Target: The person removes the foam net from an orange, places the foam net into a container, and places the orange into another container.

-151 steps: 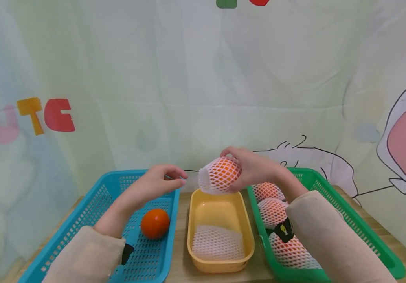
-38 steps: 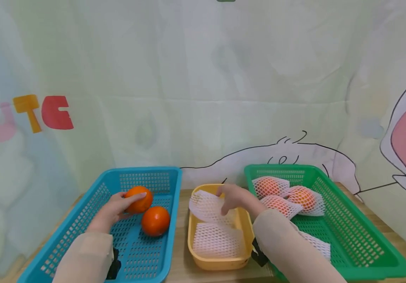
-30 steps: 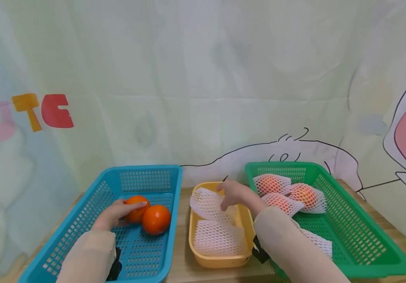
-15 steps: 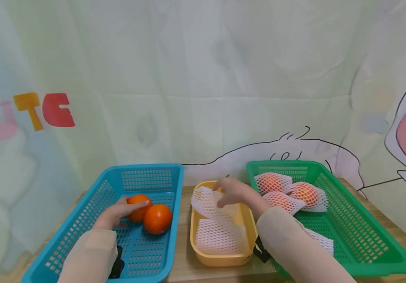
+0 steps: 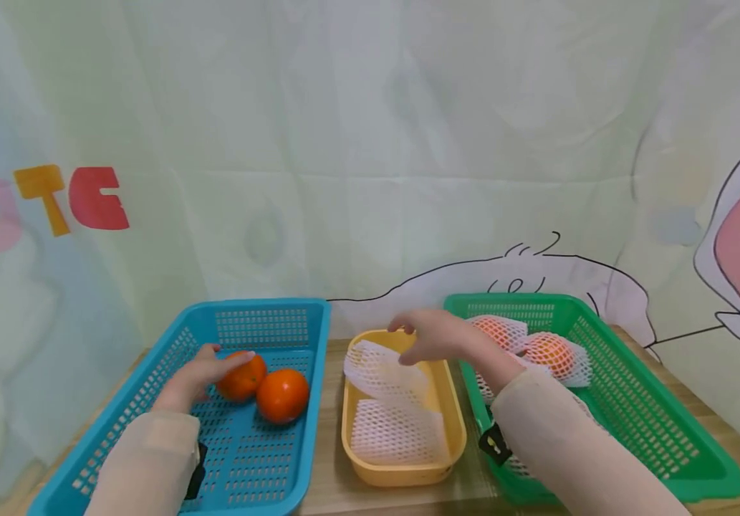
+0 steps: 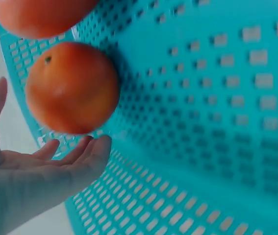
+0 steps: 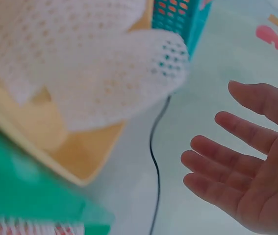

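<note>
Left hand (image 5: 194, 378), released, should clear the left fruit (image 5: 243, 380) without rolling it; right hand (image 5: 439, 335), empty, hovers near the far netting (image 5: 375, 370).

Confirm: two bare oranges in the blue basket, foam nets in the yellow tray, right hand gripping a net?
Not quite: the right hand grips nothing; the right wrist view shows its fingers clear of the foam nets in the yellow tray. The rest stands.
</note>
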`<state>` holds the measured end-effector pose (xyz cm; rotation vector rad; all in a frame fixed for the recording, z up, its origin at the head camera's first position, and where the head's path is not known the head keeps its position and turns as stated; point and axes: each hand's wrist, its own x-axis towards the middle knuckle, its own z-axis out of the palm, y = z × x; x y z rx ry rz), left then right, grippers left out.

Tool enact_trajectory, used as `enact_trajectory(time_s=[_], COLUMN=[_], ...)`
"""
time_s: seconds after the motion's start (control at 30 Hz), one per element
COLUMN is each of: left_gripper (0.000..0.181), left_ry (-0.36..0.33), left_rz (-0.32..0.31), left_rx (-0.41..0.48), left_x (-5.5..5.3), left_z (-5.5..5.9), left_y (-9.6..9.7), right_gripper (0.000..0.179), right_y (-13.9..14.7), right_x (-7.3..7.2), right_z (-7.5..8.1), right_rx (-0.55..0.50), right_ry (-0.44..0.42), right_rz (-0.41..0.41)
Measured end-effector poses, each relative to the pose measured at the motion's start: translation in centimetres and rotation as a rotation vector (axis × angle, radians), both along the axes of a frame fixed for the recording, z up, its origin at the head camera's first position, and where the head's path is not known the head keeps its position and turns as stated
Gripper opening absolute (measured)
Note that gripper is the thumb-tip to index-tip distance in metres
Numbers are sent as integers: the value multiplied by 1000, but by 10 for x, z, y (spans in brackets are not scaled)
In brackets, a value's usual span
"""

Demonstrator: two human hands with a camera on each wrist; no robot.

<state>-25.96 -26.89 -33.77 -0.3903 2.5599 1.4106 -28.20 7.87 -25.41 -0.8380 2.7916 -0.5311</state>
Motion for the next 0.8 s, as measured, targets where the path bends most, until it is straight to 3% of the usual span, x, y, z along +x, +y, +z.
enact_trajectory(time_s=[0.23,0.43,0.67,0.8], left_gripper=[97,90,86,80], left_ry=[20,78,153,190], left_rz=[-32,-101,-193,-216], left_rx=[-53,-162,-277,-321], left_x=[6,12,33,48], left_z=[17,38,74,85], left_y=[-11,-21,-44,-54], right_gripper=[44,44,46,45], right_y=[30,55,79,95], right_x=[1,2,4,6], right_z=[21,27,33,33], right_rx=[-2,-15,-47,-55], right_ry=[34,64,84,86], right_rz=[-19,35,70,55])
